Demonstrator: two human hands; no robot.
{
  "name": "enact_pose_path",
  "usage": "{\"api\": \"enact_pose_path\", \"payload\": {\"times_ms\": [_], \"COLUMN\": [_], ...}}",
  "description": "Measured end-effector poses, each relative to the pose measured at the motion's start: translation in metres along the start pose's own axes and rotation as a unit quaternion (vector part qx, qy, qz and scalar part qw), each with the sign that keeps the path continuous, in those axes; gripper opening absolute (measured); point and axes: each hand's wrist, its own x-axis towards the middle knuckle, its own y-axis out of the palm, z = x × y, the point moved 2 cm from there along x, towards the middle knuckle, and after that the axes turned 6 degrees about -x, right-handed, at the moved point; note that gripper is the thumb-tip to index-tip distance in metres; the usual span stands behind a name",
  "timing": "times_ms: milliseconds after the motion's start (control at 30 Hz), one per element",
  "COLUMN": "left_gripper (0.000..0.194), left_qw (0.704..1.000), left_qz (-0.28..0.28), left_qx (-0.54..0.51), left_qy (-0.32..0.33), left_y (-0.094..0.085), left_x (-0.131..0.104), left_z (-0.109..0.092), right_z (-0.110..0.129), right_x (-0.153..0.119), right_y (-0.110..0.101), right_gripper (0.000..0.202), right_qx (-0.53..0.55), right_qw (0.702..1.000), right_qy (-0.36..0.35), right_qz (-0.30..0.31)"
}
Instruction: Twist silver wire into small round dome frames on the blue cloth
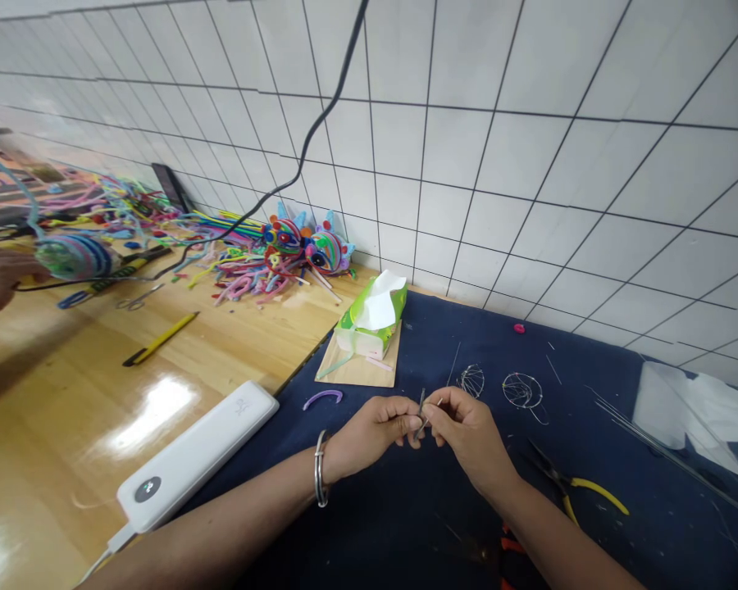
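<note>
My left hand (378, 430), with a silver bangle at the wrist, pinches a small dark grey piece, perhaps bent wire (421, 401). Against it, my right hand (467, 430) pinches a thin light-tipped piece, possibly wire. The fingertips nearly meet and partly cover both pieces, so their full shape is hidden. Just beyond my hands lie a small wire frame (471, 381) and a round wire hoop (522, 391) with crossing strands. To the right of my right forearm rest pliers (581, 483) with yellow handles.
A tissue pack (369, 324) stands on a wooden board at the blue cloth's left. Left are a white power bank (200, 455), yellow pen (161, 338), colourful pipe cleaners (252, 274) and a co-worker's hand (3, 279). Long wires and a plastic bag (664, 401) lie right.
</note>
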Motion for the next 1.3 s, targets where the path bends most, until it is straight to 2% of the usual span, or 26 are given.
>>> {"api": "enact_pose_path", "payload": {"times_ms": [367,700,1300], "left_gripper": [0.029,0.030,0.031], "left_qw": [0.999,1.000,0.999], "left_qz": [0.013,0.018,0.025], "left_qx": [-0.038,-0.013,-0.035], "left_qy": [-0.013,-0.011,-0.008], "left_y": [0.0032,0.0023,0.0024], "left_x": [-0.0004,-0.0007,-0.0003], "left_z": [-0.0002,0.0018,0.0045], "right_z": [0.0007,-0.0038,-0.0050], "right_x": [0.0002,0.0006,0.0007], "right_y": [0.0007,0.0008,0.0013], "right_gripper": [0.013,0.013,0.014], "right_qx": [-0.011,-0.017,-0.024], "right_qw": [1.000,1.000,1.000], "right_qy": [0.000,-0.001,0.014], "right_qz": [-0.004,-0.003,0.004]}}
